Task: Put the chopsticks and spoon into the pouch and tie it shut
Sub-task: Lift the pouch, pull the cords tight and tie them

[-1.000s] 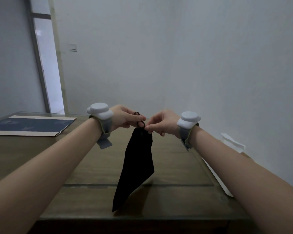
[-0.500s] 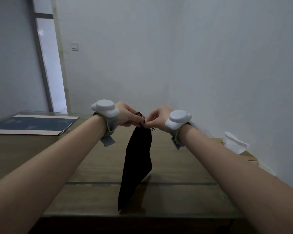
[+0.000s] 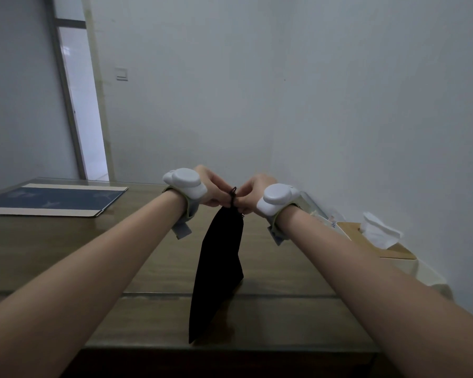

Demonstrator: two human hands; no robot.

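Observation:
A long black cloth pouch (image 3: pixel 216 271) hangs from my two hands above the wooden table (image 3: pixel 66 249), its lower tip near the front edge. Its neck is gathered tight. My left hand (image 3: pixel 215 190) and my right hand (image 3: pixel 250 193) meet at the top and pinch the thin black drawstring (image 3: pixel 233 195), which sticks up in a small loop between the fingers. Both wrists wear white round devices on grey straps. Chopsticks and spoon are not visible; the pouch hides whatever is inside.
A blue mat with a pale border (image 3: pixel 52 200) lies at the table's far left. A tissue box with a white tissue (image 3: pixel 380 236) stands at the right against the wall. A doorway opens at the back left.
My hands have drawn closer together at the pouch's neck, and the right wrist has turned inward. The drawstring loop is smaller. The pouch hangs much as before.

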